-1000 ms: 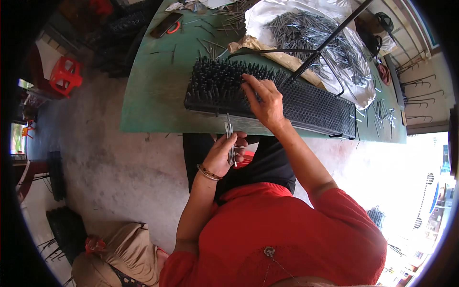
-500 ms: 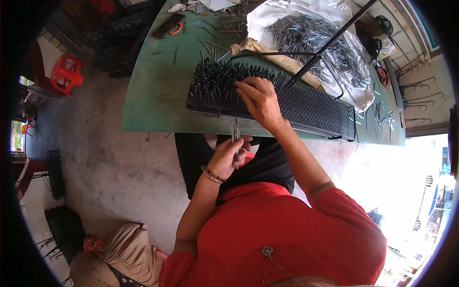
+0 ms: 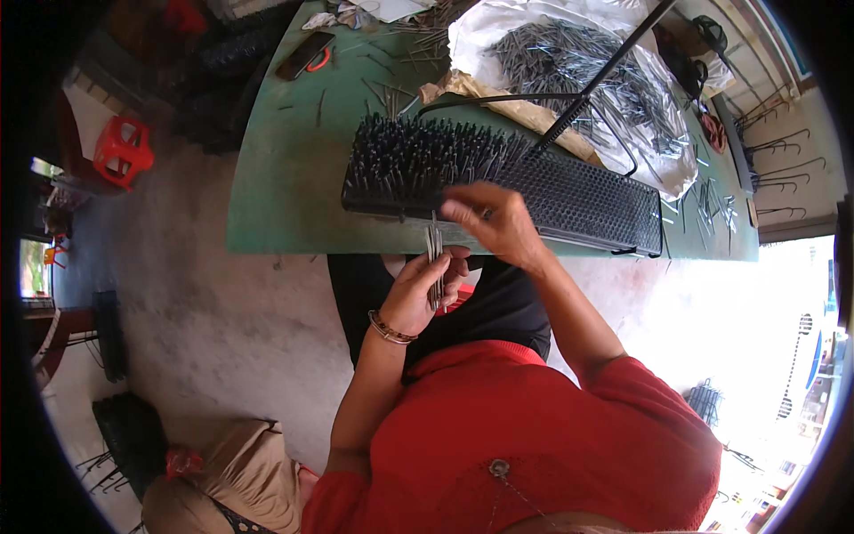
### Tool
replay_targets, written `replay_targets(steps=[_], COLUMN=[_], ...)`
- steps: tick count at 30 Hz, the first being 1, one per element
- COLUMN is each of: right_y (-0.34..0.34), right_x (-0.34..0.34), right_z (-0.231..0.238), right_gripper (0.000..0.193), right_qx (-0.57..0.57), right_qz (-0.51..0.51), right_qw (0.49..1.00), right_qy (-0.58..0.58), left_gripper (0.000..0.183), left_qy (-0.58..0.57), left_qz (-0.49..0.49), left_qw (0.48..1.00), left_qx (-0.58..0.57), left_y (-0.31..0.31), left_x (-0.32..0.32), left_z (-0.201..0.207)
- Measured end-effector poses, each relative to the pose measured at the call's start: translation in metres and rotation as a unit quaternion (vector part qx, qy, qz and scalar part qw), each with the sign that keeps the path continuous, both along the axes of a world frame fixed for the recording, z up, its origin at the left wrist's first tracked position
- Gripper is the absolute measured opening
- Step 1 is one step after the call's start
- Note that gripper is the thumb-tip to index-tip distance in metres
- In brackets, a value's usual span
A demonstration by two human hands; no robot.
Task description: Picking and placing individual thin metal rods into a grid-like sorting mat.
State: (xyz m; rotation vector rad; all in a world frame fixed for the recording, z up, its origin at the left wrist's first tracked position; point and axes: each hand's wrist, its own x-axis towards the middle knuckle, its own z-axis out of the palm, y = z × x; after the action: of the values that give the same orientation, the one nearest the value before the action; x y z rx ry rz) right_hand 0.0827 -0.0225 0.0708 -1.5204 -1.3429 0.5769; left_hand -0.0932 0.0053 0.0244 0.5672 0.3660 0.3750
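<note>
1. Right hand has come down from among the standing pins to the near edge of the rack; half a second ago its fingertips were in the pins.
2. It is blurred, fingers partly bent and thumb a little apart; I cannot tell whether it grips anything.
3. Left hand is closed round a bundle of thin metal rods, tips pointing to 12 o'clock. Right hand lies between 1 and 2 o'clock from it, just beside the tips; whether they touch is unclear.
4. Taking left hand as the dial's centre, the rack lies at 1 o'clock along the table's near edge: pins crowd its part at 12, bare holes show at 2.
5. Beyond the rack, at 1 o'clock, a white sack bears a heap of loose rods.
6. At 11 o'clock lies a phone; at 10, on the floor, a red stool.
</note>
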Motion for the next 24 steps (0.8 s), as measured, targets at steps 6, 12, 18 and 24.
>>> replay_targets(steps=[6,12,18,24], right_y=[-0.012,-0.008,0.01,0.042], right_x=[-0.003,0.003,0.002,-0.003], right_z=[-0.014,-0.03,-0.01,-0.004], right_gripper=[0.023,0.018,0.018,0.018], right_qx=[-0.202,-0.147,-0.029,0.003], right_qz=[0.106,0.047,0.017,-0.039], right_qw=[0.923,0.967,0.964,0.995], right_qy=[0.31,0.205,0.265,0.088], left_gripper=[0.03,0.033,0.031,0.033], left_qy=[0.04,0.092,0.053,0.07], left_qz=[-0.027,-0.026,0.004,0.025], left_qw=[0.999,0.992,0.998,0.996], left_qx=[0.025,0.077,0.037,0.045], left_y=[0.0,-0.001,0.004,0.007], left_x=[0.001,-0.003,-0.007,-0.015], left_z=[-0.002,-0.002,-0.012,-0.013])
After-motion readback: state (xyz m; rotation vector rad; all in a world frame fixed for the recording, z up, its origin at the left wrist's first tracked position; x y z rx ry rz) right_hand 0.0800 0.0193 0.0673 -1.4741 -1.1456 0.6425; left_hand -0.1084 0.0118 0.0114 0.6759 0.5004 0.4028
